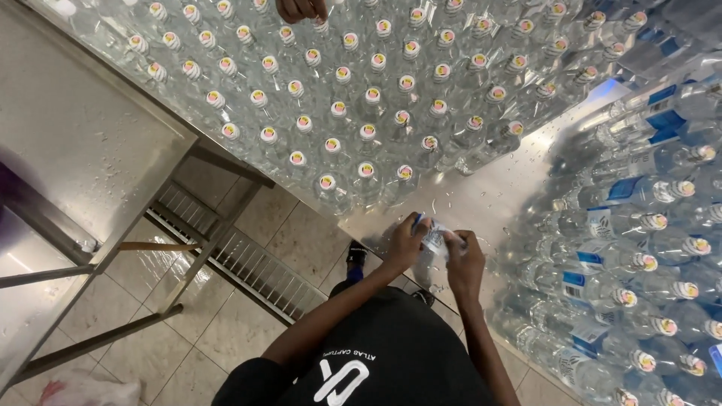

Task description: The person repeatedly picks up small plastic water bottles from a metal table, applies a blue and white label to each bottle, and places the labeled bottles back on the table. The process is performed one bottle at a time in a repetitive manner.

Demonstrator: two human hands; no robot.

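Gripping one bottle [435, 242] (blue label), both hands, left [406, 242] and right [466, 265]; capped bottles [335, 105] stand at twelve o'clock.

1. You stand at a glossy, wet stainless-steel surface [496, 199].
2. Clear, shiny plastic bottles [366, 134] crowd your twelve o'clock.
3. At nine o'clock, matt floor tiles [226, 331] surround a metal grate [248, 263].

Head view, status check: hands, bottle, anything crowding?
Left hand and right hand both grip one clear bottle. Capped bottles stand ahead; laid bottles right.
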